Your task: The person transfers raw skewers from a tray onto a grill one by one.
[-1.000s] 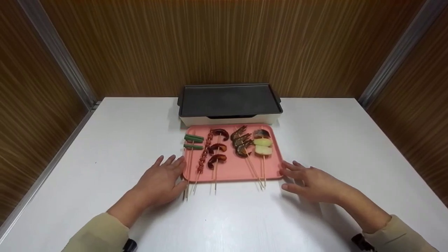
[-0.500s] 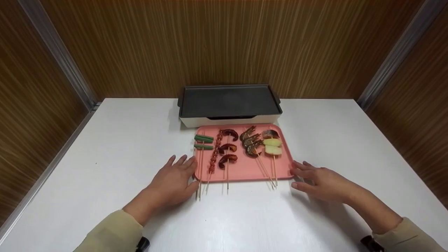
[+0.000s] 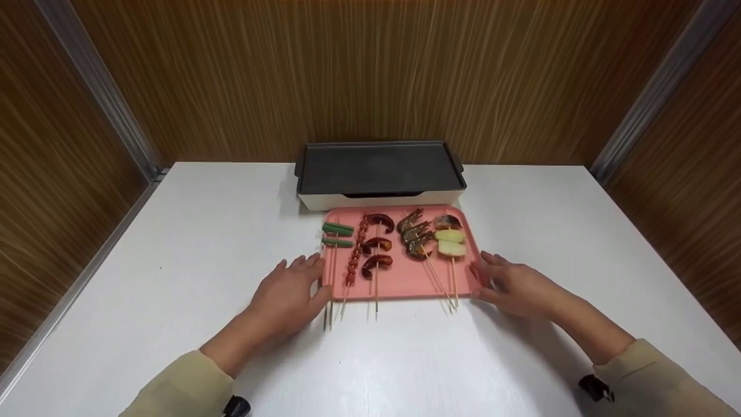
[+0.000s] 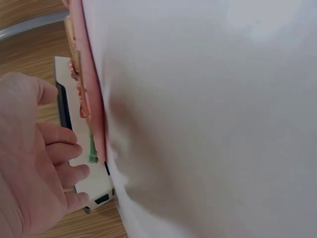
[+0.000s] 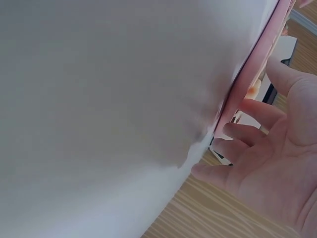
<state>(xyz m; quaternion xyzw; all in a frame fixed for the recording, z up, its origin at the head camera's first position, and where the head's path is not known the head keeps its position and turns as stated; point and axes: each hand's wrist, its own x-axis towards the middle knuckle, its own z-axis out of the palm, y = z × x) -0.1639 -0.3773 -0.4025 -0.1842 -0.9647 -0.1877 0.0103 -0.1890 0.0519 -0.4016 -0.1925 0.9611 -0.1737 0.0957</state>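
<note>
A pink tray point(image 3: 405, 285) lies on the white table. From left to right it bears skewers of green stalks point(image 3: 337, 230), small red pieces point(image 3: 354, 260), dark red curled pieces point(image 3: 377, 265), shrimps point(image 3: 414, 233) and pale slices point(image 3: 450, 248) under a dark piece. My left hand point(image 3: 289, 295) is at the tray's front left edge, fingers extended and loosely bent. At the right edge, my right hand point(image 3: 518, 288) has its fingertips against the rim. In the right wrist view its fingers point(image 5: 255, 111) are slightly bent beside the tray.
Directly behind the tray stands an electric griddle point(image 3: 379, 169) with a dark flat plate and a white base. Wood-patterned panels point(image 3: 370, 69) enclose the table at the back and both sides. Several skewer sticks overhang the tray's front edge.
The tray with its skewers has shifted right, both hands moving along with it. Since then, my right hand has drawn left, closer against the tray's edge.
</note>
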